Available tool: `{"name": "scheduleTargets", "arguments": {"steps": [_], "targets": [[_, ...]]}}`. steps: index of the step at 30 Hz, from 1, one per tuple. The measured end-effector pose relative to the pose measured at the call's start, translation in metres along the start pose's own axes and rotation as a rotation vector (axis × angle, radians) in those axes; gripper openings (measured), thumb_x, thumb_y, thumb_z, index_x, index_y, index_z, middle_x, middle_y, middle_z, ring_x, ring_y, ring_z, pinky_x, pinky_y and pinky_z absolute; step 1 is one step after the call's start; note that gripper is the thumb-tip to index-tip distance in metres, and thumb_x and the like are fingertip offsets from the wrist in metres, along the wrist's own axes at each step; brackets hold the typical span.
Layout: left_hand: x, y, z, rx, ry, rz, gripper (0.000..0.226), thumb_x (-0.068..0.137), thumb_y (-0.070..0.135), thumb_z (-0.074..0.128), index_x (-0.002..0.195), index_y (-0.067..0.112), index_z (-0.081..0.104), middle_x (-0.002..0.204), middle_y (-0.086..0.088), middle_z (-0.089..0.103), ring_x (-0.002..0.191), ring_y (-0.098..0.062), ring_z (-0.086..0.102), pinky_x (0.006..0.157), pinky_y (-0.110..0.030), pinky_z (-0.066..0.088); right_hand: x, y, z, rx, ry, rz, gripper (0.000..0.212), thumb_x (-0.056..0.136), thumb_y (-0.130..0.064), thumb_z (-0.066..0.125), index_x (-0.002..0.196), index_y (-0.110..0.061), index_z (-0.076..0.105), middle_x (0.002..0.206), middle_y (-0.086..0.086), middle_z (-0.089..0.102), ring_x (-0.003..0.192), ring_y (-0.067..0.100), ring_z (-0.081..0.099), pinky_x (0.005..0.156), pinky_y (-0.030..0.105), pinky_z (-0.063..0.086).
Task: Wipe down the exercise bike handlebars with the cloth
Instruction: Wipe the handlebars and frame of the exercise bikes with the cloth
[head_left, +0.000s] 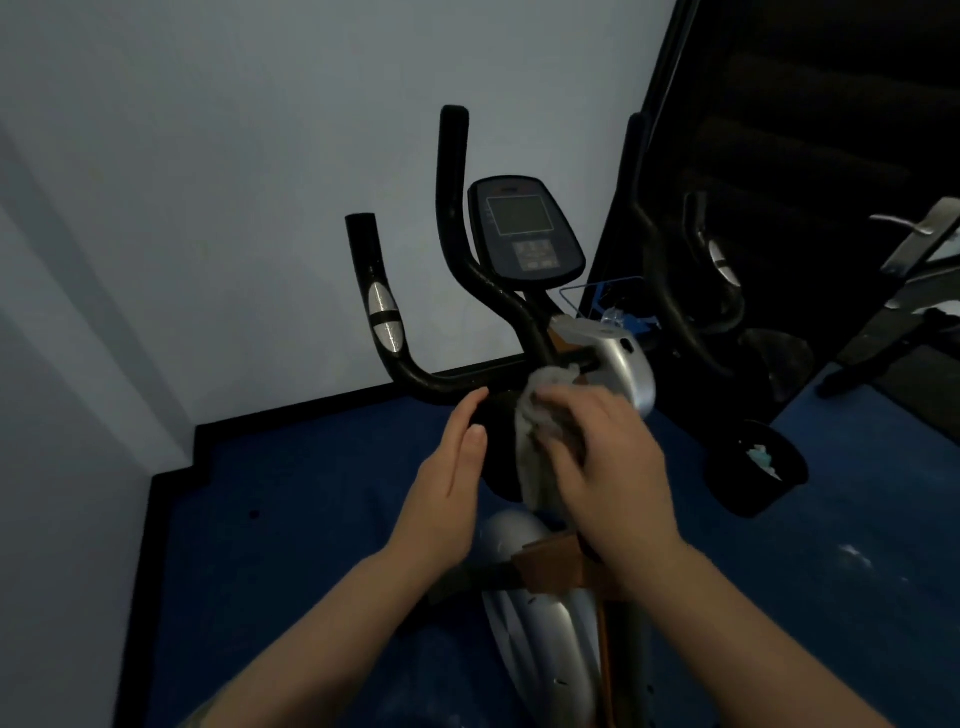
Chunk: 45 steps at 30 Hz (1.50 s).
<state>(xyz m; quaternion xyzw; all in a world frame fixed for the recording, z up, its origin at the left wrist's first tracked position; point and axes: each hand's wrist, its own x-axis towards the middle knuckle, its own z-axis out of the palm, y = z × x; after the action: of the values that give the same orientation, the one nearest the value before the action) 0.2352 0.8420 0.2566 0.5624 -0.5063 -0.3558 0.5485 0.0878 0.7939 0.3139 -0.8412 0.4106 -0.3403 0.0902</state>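
I see the cloth (535, 441), pale grey and crumpled, at the centre of the scene, pressed against the middle of the handlebars (415, 371) where the black bars join the stem. Its upper end bunches on the junction; its lower end hangs toward me in front of the stem.

The right hand (608, 462) holds the cloth. Its fingers (563, 415) curl over the upper bunch and clamp it against the bar; the hand is slightly blurred.

The left hand (447, 483) stands just to the left of the cloth, palm turned toward it, fingers straight and together, holding nothing. Its fingertips sit close to the horizontal run of the left bar; I cannot tell whether they touch it.

The left bar runs left from the junction, then bends up and away, carrying a silver sensor pad (384, 319) on its upright part. A second black bar (452, 208) rises farther back, near the centre.

The console (524, 228) sits beyond the junction, its screen unlit. A silver housing (631, 364) lies just right of the cloth. The silver bike body (540, 623) extends toward me below both hands.

The floor (311, 519) is blue, bounded by a black skirting along a pale wall (208, 156). A black bucket (756, 467) stands on the floor to the right. A dark door (805, 104) fills the far right, with a metal door handle (898, 223) at the right edge.
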Motion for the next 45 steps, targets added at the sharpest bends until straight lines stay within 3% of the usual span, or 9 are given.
{"name": "scheduleTargets", "arguments": {"steps": [2,6,13,16,22,26,31,39,45], "targets": [[-0.001,0.002,0.001,-0.026,0.011,-0.001,0.046,0.096,0.054,0.026,0.141,0.044,0.032,0.123,0.046,0.048,0.12,0.018,0.042,0.092,0.001,0.032,0.015,-0.011,0.009,-0.061,-0.071,0.011,0.046,0.084,-0.016,0.063,0.129,-0.019,0.053,0.113,0.0,0.062,0.107,0.017,0.054,0.092,0.033,0.037],[0.0,0.007,-0.003,-0.044,0.015,-0.04,0.04,0.094,0.052,0.029,0.134,0.05,0.034,0.122,0.045,0.045,0.118,0.024,0.038,0.089,0.005,0.029,-0.01,-0.021,0.021,-0.153,-0.118,0.056,0.034,0.085,-0.017,0.063,0.119,-0.018,0.061,0.106,0.002,0.064,0.1,0.022,0.058,0.089,0.036,0.037],[0.022,0.016,0.002,-0.072,0.077,0.022,0.042,0.098,0.047,0.03,0.13,0.03,0.051,0.125,0.01,0.06,0.117,-0.002,0.055,0.1,-0.026,0.042,0.013,-0.024,0.017,0.089,-0.075,0.004,0.023,0.085,-0.013,0.062,0.108,-0.018,0.064,0.113,0.0,0.056,0.109,0.015,0.047,0.089,0.031,0.043],[0.026,0.011,0.007,-0.114,0.091,-0.015,0.04,0.096,0.049,0.027,0.122,0.035,0.054,0.114,0.013,0.065,0.109,-0.002,0.06,0.096,-0.025,0.045,-0.008,-0.035,0.031,0.121,-0.073,0.07,0.032,0.088,-0.012,0.058,0.12,-0.014,0.061,0.121,0.002,0.06,0.112,0.016,0.052,0.093,0.027,0.044],[0.026,0.009,0.006,-0.066,0.08,-0.014,0.036,0.098,0.047,0.023,0.107,0.042,0.057,0.101,0.021,0.065,0.096,0.001,0.062,0.08,-0.012,0.047,0.005,-0.012,0.009,0.254,-0.1,0.052,0.021,0.085,-0.013,0.064,0.105,-0.018,0.066,0.104,-0.006,0.065,0.1,0.005,0.058,0.091,0.025,0.048],[0.026,0.007,0.007,-0.164,0.104,-0.008,0.037,0.098,0.042,0.027,0.113,0.031,0.06,0.106,0.011,0.068,0.104,-0.003,0.062,0.089,-0.016,0.046,0.009,-0.029,0.027,0.248,0.016,0.116,0.026,0.087,-0.01,0.06,0.111,-0.017,0.068,0.113,-0.003,0.065,0.109,0.008,0.055,0.096,0.024,0.044],[0.027,0.005,0.009,-0.21,0.088,-0.055,0.039,0.099,0.044,0.027,0.114,0.031,0.06,0.109,0.004,0.069,0.106,-0.012,0.063,0.094,-0.031,0.047,-0.017,-0.018,0.032,0.397,-0.084,0.149,0.038,0.088,-0.045,0.055,0.123,-0.032,0.06,0.123,-0.019,0.055,0.117,-0.003,0.044,0.097,0.009,0.034],[0.025,0.008,0.007,-0.137,0.103,-0.019,0.04,0.098,0.04,0.024,0.118,0.027,0.057,0.11,0.007,0.065,0.102,-0.004,0.062,0.084,-0.015,0.048,-0.013,0.008,0.009,0.395,-0.125,0.026,0.023,0.077,-0.025,0.075,0.1,-0.028,0.071,0.101,-0.016,0.067,0.1,-0.002,0.058,0.09,0.021,0.048],[0.024,0.008,0.013,-0.155,0.161,-0.017,0.039,0.102,0.032,0.024,0.117,0.025,0.059,0.112,0.001,0.066,0.104,-0.007,0.062,0.087,-0.018,0.047,-0.006,-0.023,0.032,0.284,-0.031,0.096,0.028,0.087,-0.021,0.063,0.115,-0.025,0.064,0.116,-0.01,0.059,0.109,0.0,0.048,0.094,0.009,0.035]]}}
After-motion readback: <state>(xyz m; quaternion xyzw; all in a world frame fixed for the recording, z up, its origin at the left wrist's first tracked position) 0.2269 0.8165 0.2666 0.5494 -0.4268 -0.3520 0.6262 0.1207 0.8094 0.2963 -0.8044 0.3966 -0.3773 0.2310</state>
